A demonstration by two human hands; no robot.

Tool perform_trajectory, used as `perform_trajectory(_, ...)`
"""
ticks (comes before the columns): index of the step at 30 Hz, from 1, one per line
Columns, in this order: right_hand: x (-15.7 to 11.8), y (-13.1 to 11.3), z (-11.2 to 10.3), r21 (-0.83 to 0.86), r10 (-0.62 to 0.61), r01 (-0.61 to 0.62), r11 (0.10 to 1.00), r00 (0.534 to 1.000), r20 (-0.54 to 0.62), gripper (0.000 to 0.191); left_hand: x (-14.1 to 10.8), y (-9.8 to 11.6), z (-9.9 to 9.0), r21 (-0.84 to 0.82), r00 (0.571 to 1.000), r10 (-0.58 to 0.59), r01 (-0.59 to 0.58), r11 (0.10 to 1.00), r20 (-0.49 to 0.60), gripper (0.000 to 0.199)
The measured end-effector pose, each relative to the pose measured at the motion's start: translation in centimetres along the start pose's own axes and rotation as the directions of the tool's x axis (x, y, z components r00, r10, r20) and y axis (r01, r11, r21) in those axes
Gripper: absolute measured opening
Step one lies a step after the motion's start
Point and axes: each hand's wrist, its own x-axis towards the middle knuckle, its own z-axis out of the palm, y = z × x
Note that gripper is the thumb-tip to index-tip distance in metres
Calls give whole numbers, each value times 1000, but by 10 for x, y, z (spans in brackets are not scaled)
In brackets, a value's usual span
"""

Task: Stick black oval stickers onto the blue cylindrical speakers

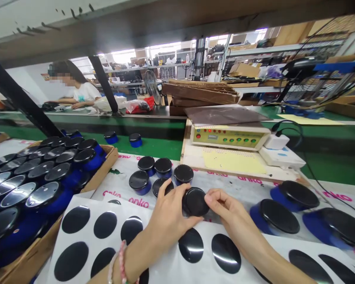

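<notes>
**Left hand [168, 221]:** fingers curled, pressed against the jar's left side.
**Right hand [229, 209]:** thumb and fingertips pinching its right edge.
**Held item:** black-lidded jar [195, 202], between both hands, above a sheet of black round labels [206, 248].
**Beyond:** upright blue jars [162, 166]; loaded cardboard tray [106, 156] at left.
**Far:** control unit [230, 138]; co-worker [85, 92].

Daylight pours through the windows [123, 56] on the far side of the workshop as I work at a green workbench [154, 146], beneath a dark shelf beam [136, 35]. Metal shelves [284, 51] crowded with boxes stand behind a floor fan [152, 86] and stacked brown cardboard [200, 93], while a co-worker [83, 91] leans over another bench near a white wall [32, 79].
</notes>
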Motion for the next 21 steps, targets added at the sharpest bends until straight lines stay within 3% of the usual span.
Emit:
perform_trajectory(14, 6, 8, 4, -46, 3, -5, 999, 999, -49, 39, 0, -1, 3, 8, 1000, 14, -14, 1000, -28, 65)
perform_trajectory(21, 4, 5, 6, 33, 2, 0, 999, 999, -48, 38, 0, 0, 4, 26, 999, 9, -8, 1000, -44, 61)
